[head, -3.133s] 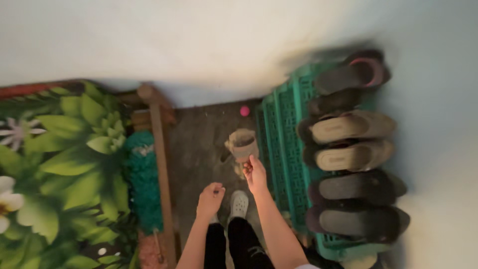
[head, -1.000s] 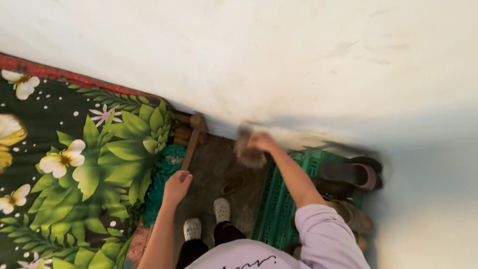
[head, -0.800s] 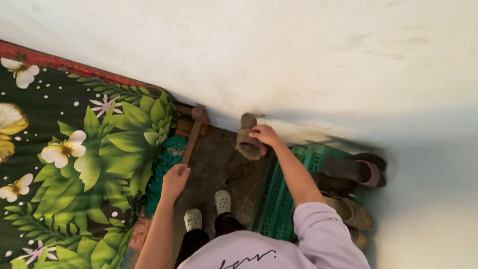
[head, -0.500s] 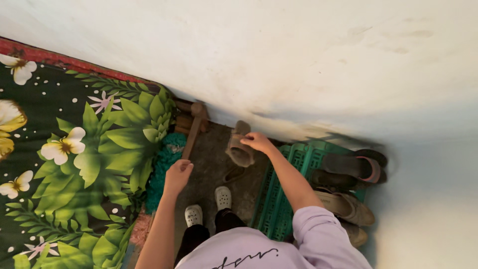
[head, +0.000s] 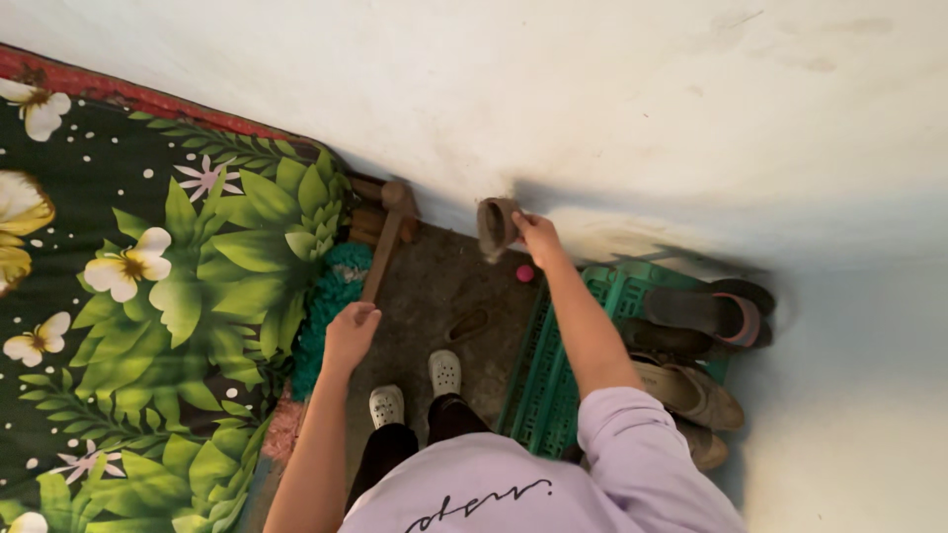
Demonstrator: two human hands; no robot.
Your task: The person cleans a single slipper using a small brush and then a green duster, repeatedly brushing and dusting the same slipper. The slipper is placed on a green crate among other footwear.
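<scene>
Tan-brown shoe (head: 497, 227), held up against the pale wall (opening facing outward), above the floor

I see the brown shoe (head: 497, 227) blurred, so I cannot tell how the right hand (head: 538, 237) grips it. My arm covers part of the green rack (head: 553, 365), and my sleeve hides the lowest shoes (head: 706, 444). The flowered cloth (head: 148, 296) is cut by the left edge.
</scene>
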